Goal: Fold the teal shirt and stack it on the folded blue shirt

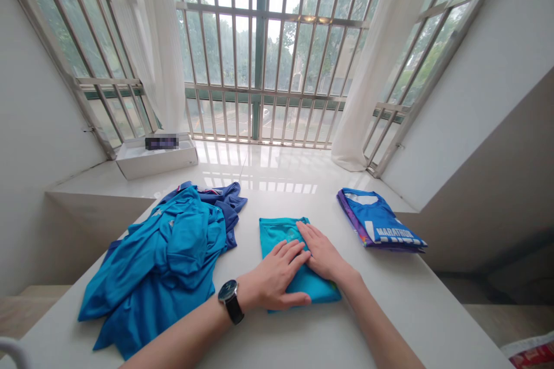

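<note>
Head view: folded at right, flattened at centre, loose at left

On the white counter (367, 323), the stack (376, 219) of blue and purple garments to the right looks finished, neatly folded. The teal garment (273, 233) at centre lies in a compact rectangle, seemingly almost done. Left hand (277, 277) and right hand (322, 253) press flat on it, each grip unclenched, clamped on nothing. The crumpled pile (173, 248) of blue clothing at left remains unfolded.
</note>
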`<state>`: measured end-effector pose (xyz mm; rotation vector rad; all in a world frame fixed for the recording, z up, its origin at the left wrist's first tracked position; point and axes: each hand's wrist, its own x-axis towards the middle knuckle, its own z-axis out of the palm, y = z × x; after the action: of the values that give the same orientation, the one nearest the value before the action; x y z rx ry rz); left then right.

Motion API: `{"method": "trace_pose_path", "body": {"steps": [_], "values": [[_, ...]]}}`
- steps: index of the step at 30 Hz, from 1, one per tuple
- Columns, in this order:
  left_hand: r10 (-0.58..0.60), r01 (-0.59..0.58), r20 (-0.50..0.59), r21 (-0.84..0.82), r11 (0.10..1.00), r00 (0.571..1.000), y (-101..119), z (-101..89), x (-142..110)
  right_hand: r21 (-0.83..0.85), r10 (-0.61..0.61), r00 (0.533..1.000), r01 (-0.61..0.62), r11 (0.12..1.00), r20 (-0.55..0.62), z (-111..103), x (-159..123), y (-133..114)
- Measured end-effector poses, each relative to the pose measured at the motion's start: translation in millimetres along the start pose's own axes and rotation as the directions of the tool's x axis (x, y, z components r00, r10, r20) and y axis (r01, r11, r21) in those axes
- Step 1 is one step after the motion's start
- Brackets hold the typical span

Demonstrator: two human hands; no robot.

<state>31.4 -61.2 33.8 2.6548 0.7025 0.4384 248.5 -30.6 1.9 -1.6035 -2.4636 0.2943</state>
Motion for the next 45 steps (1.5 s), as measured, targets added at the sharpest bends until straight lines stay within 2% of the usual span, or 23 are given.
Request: {"method": "trace_pose_path", "body": {"steps": [7,11,14,18,20,23,25,29,33,35,38,40,45], "values": [[0.009,-0.010,0.055,0.020,1.000,0.998,2.4,3.2,1.2,0.039,-0.028,0.998,0.030,0.999,-0.052,2.7,-3.7,0.1],[-0.037,0.034,0.067,0.050,0.998,0.997,-2.1,1.5,2.2,0.091,0.004,0.985,0.012,0.996,-0.174,-0.2,-6.4,1.4],[-0.084,0.079,0.061,0.077,0.994,0.995,-14.3,0.8,3.2,0.101,0.051,0.965,-0.026,0.995,-0.256,-3.5,-8.6,4.3],[-0.221,0.221,-0.012,0.132,0.966,0.975,-35.0,3.1,5.9,0.116,0.095,0.959,-0.066,0.991,-0.266,-4.3,-9.7,4.5],[-0.337,0.343,-0.065,0.146,0.928,0.939,-39.1,5.0,7.6,0.136,0.135,0.962,-0.105,0.985,-0.237,-3.2,-9.2,2.2],[-0.461,0.473,-0.111,0.130,0.871,0.880,-30.8,6.5,8.8,0.161,0.192,0.961,-0.161,0.974,-0.198,-1.4,-7.6,1.3],[-0.459,0.470,-0.106,0.128,0.873,0.882,-18.5,5.2,7.5,0.180,0.207,0.959,-0.173,0.968,-0.195,-0.9,-6.7,5.5],[-0.358,0.372,-0.106,0.195,0.907,0.928,1.2,-2.6,2.5,0.231,0.268,0.935,-0.214,0.949,-0.233,-2.7,-6.2,22.7],[-0.251,0.279,-0.141,0.236,0.931,0.957,-5.6,-10.9,-0.2,0.258,0.344,0.915,-0.287,0.922,-0.209,-7.8,-6.8,32.6],[-0.258,0.298,-0.185,0.237,0.925,0.948,-17.2,-12.4,-0.8,0.269,0.348,0.916,-0.290,0.918,-0.201,-10.2,-6.8,31.9],[-0.358,0.419,-0.267,0.226,0.879,0.895,-35.7,-9.6,-1.7,0.299,0.326,0.924,-0.260,0.918,-0.198,-12.0,-6.4,28.2],[-0.417,0.477,-0.275,0.205,0.855,0.866,-44.3,-5.3,-2.0,0.320,0.332,0.923,-0.260,0.911,-0.194,-12.3,-6.2,26.1],[-0.439,0.501,-0.283,0.206,0.841,0.853,-46.7,4.7,0.1,0.429,0.401,0.904,-0.306,0.850,-0.150,-14.2,-6.6,23.0]]}}
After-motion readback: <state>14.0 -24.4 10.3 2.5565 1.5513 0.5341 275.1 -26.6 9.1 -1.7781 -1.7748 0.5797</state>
